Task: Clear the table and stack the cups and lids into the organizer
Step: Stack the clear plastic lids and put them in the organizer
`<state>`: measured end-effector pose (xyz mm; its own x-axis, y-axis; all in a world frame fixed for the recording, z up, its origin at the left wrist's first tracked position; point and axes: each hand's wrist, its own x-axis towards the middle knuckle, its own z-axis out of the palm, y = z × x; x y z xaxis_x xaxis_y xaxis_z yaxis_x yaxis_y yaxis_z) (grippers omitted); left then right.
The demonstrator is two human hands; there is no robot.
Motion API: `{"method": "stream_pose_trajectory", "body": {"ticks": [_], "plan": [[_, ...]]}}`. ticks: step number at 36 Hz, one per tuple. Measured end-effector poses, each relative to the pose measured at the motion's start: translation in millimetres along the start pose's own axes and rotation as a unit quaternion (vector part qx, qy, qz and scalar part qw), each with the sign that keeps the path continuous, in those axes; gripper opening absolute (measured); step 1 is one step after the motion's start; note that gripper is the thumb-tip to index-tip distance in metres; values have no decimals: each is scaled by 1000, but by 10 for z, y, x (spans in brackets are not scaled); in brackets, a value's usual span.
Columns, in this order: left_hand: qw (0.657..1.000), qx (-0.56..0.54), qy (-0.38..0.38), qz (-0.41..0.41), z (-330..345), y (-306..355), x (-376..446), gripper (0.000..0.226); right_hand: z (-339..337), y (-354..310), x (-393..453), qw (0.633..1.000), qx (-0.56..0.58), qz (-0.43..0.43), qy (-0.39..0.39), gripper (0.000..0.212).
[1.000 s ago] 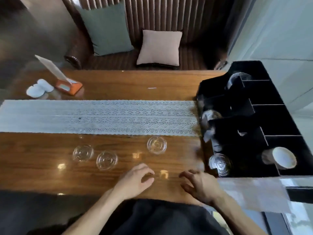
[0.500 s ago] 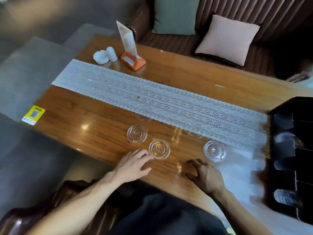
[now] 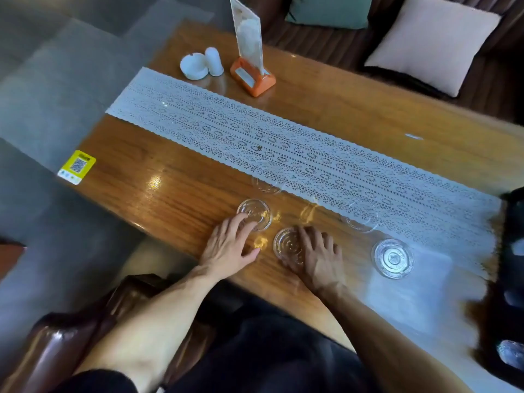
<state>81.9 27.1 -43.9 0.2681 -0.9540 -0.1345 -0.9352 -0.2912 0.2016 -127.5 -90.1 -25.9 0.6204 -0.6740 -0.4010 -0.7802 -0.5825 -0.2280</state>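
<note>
At the near edge of the wooden bench (image 3: 181, 194), three clear plastic lids lay flat as a seated person reached for two of them at once. The left hand (image 3: 229, 245), fingers spread and loosely open, rested its fingertips on the rim of the left lid (image 3: 254, 214) without yet closing round it; the right hand (image 3: 317, 256), likewise open and flat, covered the right side of the middle lid (image 3: 287, 246), pressing rather than gripping. A third lid (image 3: 392, 258) sat untouched well to the right, near the black organizer (image 3: 513, 251) at the frame's edge, where clear items already showed in its compartments. Fainter clear rings, probably more lids, lay along the border of the white lace runner (image 3: 283, 148), one (image 3: 266, 185) half on the wood and another (image 3: 360, 217) on the lace. Thin, flat lids on a glossy top would likely lift best if slid to the bench edge or tipped up by a fingernail under the rim, then nested concentrically before being carried across. Beyond the runner stood an orange-based menu stand (image 3: 252, 75), a white ashtray (image 3: 194, 66) and a white shaker (image 3: 214, 61). A yellow sticker (image 3: 77, 166) at the bench's left corner bore a QR code; its small print could not be read, nor could the menu card.
</note>
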Motion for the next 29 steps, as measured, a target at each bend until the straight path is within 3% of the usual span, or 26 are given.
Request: {"method": "stream_pose_trajectory", "body": {"ticks": [7, 10, 13, 17, 21, 24, 26, 29], "plan": [[996, -24, 24, -78, 181, -54, -112, 68, -7, -89, 130, 997, 46, 61, -1, 87], [995, -41, 34, -87, 212, -49, -129, 66, -31, -68, 168, 991, 106, 87, 8, 76], [995, -44, 35, -86, 212, -30, -130, 64, -14, -17, 186, 965, 248, 81, 38, 53], [995, -49, 35, -78, 191, -7, -127, 63, -10, 54, 195, 877, 453, 160, 16, 36], [995, -54, 33, -79, 165, 3, -125, 64, 1, 147, 155, 693, 684, 222, -38, 19], [995, -54, 29, -76, 145, 21, -104, 65, -55, 234, 75, 573, 789, 211, -68, 13], [996, -54, 26, -70, 126, 28, -78, 66, -114, 298, 16, 502, 840, 175, -108, 26], [996, -54, 22, -70, 84, 55, -22, 69, -210, 376, -103, 437, 879, 106, -158, 26]]}}
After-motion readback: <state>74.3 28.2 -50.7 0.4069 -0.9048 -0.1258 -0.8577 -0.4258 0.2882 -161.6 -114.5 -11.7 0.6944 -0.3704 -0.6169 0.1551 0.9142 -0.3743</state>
